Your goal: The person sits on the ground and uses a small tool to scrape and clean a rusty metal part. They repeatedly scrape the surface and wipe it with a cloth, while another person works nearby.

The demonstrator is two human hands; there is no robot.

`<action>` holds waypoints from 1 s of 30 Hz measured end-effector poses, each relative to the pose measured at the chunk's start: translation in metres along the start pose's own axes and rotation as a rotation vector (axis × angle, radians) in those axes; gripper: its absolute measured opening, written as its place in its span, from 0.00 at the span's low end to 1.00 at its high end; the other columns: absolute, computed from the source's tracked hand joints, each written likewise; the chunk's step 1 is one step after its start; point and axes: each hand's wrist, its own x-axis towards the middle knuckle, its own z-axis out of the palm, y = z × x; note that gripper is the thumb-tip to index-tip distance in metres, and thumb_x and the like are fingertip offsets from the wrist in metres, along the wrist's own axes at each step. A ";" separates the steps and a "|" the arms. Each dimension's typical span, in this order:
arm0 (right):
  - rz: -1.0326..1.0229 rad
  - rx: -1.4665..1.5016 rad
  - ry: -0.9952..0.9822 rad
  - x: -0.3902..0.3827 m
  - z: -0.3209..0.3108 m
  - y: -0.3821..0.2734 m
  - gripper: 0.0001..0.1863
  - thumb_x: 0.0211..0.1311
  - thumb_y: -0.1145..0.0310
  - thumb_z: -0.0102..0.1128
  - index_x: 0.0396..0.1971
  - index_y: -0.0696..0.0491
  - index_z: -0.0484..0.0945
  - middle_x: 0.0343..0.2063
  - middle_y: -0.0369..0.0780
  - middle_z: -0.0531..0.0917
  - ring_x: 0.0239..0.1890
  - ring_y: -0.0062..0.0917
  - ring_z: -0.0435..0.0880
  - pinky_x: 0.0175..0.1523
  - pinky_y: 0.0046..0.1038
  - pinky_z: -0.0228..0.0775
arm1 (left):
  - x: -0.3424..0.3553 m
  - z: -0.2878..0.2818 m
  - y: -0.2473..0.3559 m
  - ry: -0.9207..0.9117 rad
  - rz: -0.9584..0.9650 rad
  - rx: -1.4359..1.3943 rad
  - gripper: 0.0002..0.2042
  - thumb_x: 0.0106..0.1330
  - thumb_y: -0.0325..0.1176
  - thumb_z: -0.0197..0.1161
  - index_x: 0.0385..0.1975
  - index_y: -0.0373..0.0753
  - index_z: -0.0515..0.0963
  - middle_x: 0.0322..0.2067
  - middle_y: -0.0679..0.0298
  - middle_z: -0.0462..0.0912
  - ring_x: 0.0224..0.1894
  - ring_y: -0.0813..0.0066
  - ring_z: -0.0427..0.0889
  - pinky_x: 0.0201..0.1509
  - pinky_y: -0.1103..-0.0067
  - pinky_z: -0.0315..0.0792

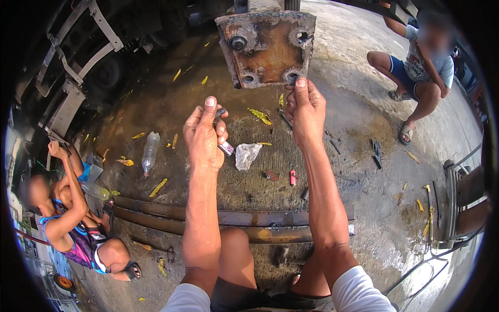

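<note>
Our two bare forearms [201, 223] rise nearest the camera, from white sleeves at the lower edge of the frame. Beneath them we see a wet-stained concrete floor [374, 208], and at the upper left a bent metal frame [68, 106]. One person [75, 221] crouches at the lower left, arms raised to that frame; another person [423, 67] squats at the upper right. Two long metal rails [260, 236] lie across the lower middle, partly behind our forearms. At the top centre hangs the rusty plate [270, 52], roughly square, with holes near its corners. Our right hand [307, 112] is at its lower right corner, thumb tip and curled fingers close together by the hole; we cannot tell whether they pinch anything. Our left hand [204, 132], left of centre and apart from the plate, has its thumb over curled fingers. Beyond it lie a clear bottle [150, 151], a crumpled plastic bag [248, 156] near the middle, a yellow leaf [260, 116] above that bag, and a red piece [293, 178] to its lower right. Smaller still are the dark cylindrical piece [220, 112] pinched in our left fingers and a bolt head [237, 42] at the plate's upper left.
</note>
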 end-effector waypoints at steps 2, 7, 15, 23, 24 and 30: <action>0.002 -0.059 0.006 0.000 -0.001 0.000 0.19 0.79 0.52 0.52 0.38 0.55 0.76 0.19 0.27 0.67 0.19 0.09 0.59 0.21 0.16 0.49 | 0.005 0.012 0.034 -0.035 0.204 0.152 0.09 0.75 0.36 0.63 0.43 0.36 0.81 0.33 0.63 0.83 0.18 0.88 0.70 0.16 0.87 0.59; -0.029 -0.181 0.024 0.001 -0.007 0.004 0.20 0.79 0.51 0.53 0.38 0.55 0.78 0.19 0.25 0.67 0.18 0.08 0.58 0.21 0.17 0.49 | 0.042 0.034 0.086 -0.124 0.437 0.511 0.13 0.74 0.39 0.64 0.50 0.39 0.85 0.24 0.72 0.76 0.19 0.90 0.65 0.19 0.87 0.58; 0.155 -0.271 0.103 -0.008 0.004 -0.004 0.25 0.78 0.46 0.50 0.34 0.55 0.77 0.19 0.28 0.70 0.18 0.11 0.62 0.21 0.20 0.53 | 0.099 0.059 0.113 -0.550 0.067 0.469 0.14 0.73 0.47 0.65 0.37 0.41 0.85 0.20 0.76 0.71 0.17 0.91 0.61 0.16 0.87 0.53; -0.018 -0.652 -0.044 -0.029 0.062 -0.063 0.32 0.75 0.44 0.52 0.36 0.65 0.81 0.24 0.48 0.82 0.30 0.30 0.80 0.41 0.38 0.73 | 0.140 0.059 0.108 -0.894 -0.255 0.438 0.06 0.70 0.34 0.64 0.33 0.41 0.81 0.21 0.73 0.73 0.17 0.91 0.64 0.15 0.89 0.54; -0.016 -0.656 -0.076 -0.023 0.073 -0.067 0.33 0.75 0.43 0.51 0.35 0.65 0.81 0.26 0.49 0.84 0.31 0.31 0.81 0.42 0.39 0.73 | 0.146 0.055 0.105 -0.901 -0.266 0.427 0.06 0.70 0.35 0.65 0.33 0.41 0.81 0.21 0.73 0.73 0.17 0.91 0.64 0.15 0.89 0.54; -0.019 -0.496 -0.062 0.000 0.098 -0.069 0.30 0.77 0.47 0.50 0.32 0.64 0.82 0.24 0.44 0.82 0.27 0.27 0.78 0.36 0.34 0.69 | 0.140 0.072 0.105 -0.988 -0.248 0.396 0.08 0.68 0.37 0.67 0.30 0.42 0.82 0.21 0.75 0.73 0.17 0.90 0.65 0.15 0.88 0.55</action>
